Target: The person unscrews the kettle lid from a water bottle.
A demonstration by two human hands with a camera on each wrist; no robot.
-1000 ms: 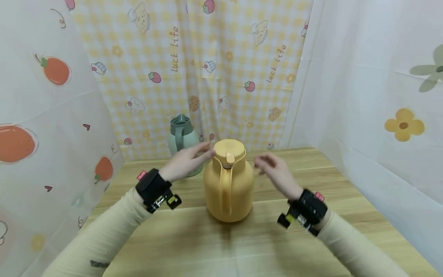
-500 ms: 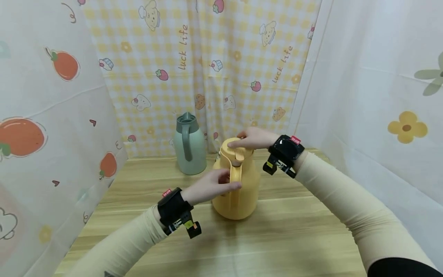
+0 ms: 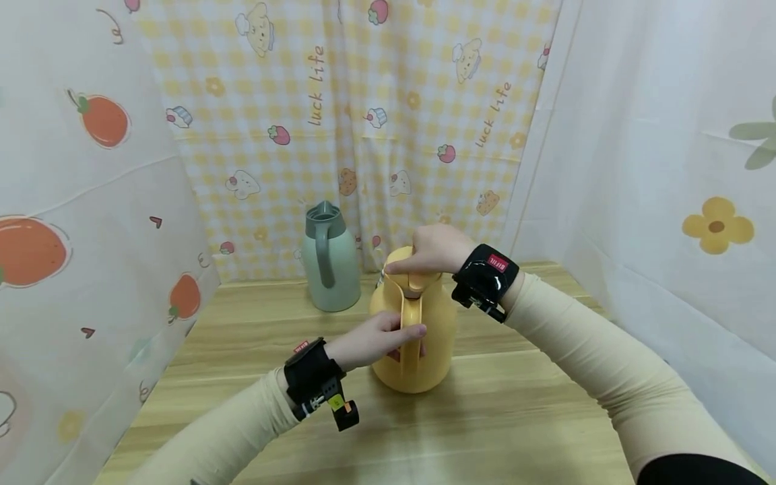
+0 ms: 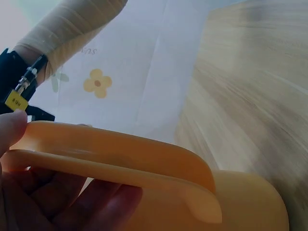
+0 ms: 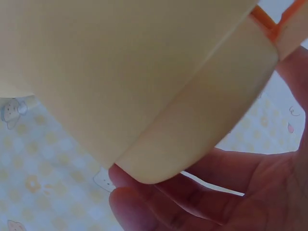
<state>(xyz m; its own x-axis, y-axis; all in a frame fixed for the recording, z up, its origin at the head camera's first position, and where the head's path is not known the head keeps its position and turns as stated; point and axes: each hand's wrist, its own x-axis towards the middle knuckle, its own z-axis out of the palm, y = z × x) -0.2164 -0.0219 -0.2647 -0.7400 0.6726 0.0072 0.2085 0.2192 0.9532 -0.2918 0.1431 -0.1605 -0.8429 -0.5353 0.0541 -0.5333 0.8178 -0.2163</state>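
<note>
A yellow thermos jug (image 3: 439, 333) stands upright on the wood-patterned table, its handle towards me. My left hand (image 3: 370, 338) grips the handle (image 3: 411, 308); in the left wrist view the fingers (image 4: 103, 202) curl under it and the thumb lies at its edge. At the top, my right hand (image 3: 441, 249) holds the jug's round lid (image 5: 192, 127). Its fingertips (image 5: 132, 209) bear against the lid's rim in the right wrist view, and the thumb reaches the opposite side. In the head view this hand covers much of the lid.
Behind the yellow jug, to the left, stands a green thermos jug (image 3: 339, 266) with its handle facing me. A checked curtain (image 3: 364, 155) hangs behind the table (image 3: 267, 337), with white printed sheets on both sides.
Both hands were apart from the jug a second ago. The left came down and closed round the handle. The right moved onto the lid, and its wrist has since turned over it.
</note>
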